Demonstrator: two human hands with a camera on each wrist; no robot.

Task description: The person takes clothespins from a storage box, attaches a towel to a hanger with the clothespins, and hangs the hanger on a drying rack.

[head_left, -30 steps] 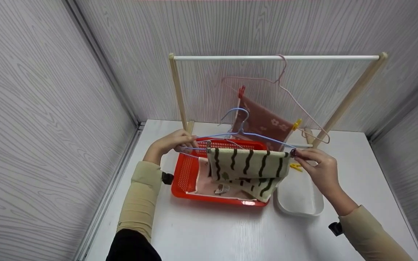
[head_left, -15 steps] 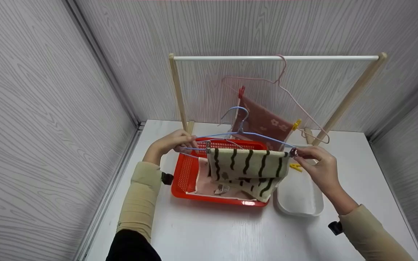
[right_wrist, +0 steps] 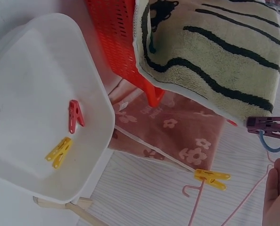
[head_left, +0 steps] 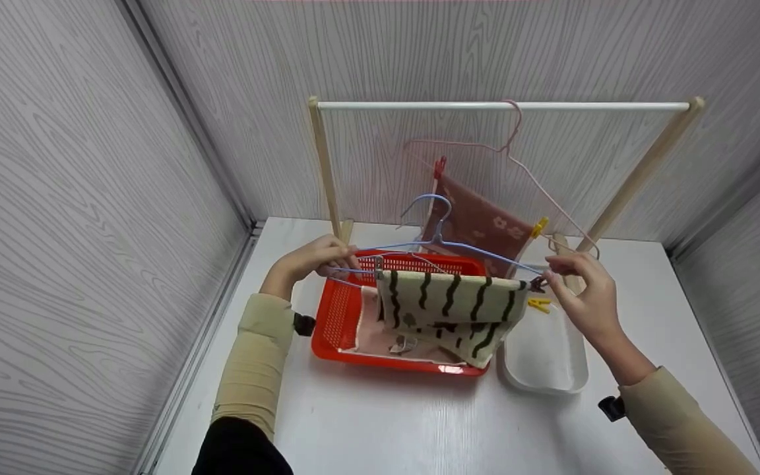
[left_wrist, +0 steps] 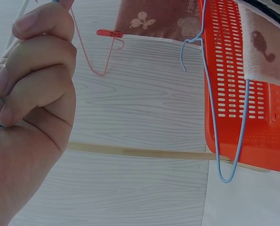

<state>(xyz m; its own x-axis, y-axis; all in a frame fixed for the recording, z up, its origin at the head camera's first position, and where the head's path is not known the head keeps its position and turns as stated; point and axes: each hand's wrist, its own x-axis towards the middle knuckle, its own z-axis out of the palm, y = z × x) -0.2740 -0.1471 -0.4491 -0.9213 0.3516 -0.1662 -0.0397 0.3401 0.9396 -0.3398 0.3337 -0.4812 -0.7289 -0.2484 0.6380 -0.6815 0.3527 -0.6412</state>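
The head view looks forward and down from above, taking in the left hand (head_left: 324, 256), the right hand (head_left: 588, 293) and the counter (head_left: 393, 422) below them. Each wrist view looks past its own hand from close by; the left hand looms larger. Both wrist views share the red basket (head_left: 337, 323) between the hands and the flowered cloth (head_left: 475, 214) beyond.

Blue hanger (head_left: 439, 238), hook at top; cream, dark-striped towel (head_left: 456, 297) hangs from lower bar, purple clip (right_wrist: 267, 125), grey clip (head_left: 379, 266) at upper corners.
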